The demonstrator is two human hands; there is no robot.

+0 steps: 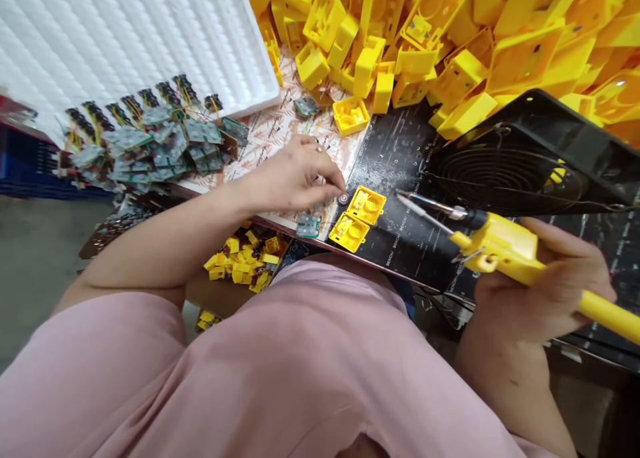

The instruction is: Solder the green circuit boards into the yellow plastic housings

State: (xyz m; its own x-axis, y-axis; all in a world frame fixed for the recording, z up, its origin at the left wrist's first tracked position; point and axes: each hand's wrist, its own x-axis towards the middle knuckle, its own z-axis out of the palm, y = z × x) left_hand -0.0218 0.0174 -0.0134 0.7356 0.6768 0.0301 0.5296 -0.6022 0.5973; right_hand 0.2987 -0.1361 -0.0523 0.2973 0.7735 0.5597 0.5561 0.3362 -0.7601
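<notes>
My right hand [555,285] is wrapped round a yellow soldering tool [510,245], whose two metal tips point left over the black mat. My left hand [305,175] hovers at the table edge, thumb and forefinger nearly together beside a small round part [343,198]; whether it touches that part I cannot tell. Just right of these fingers lie two open yellow housings, an upper one [367,205] and a lower one [349,233], with small parts inside. A green circuit board [309,225] sits below my left hand. Another yellow housing [351,116] stands farther back.
A black fan [530,158] stands at the right. Yellow housings [425,18] are heaped behind. Stacked circuit boards with wires [160,145] lie at the left by white foam [150,31]. Below the table edge is a box of small yellow parts [243,261].
</notes>
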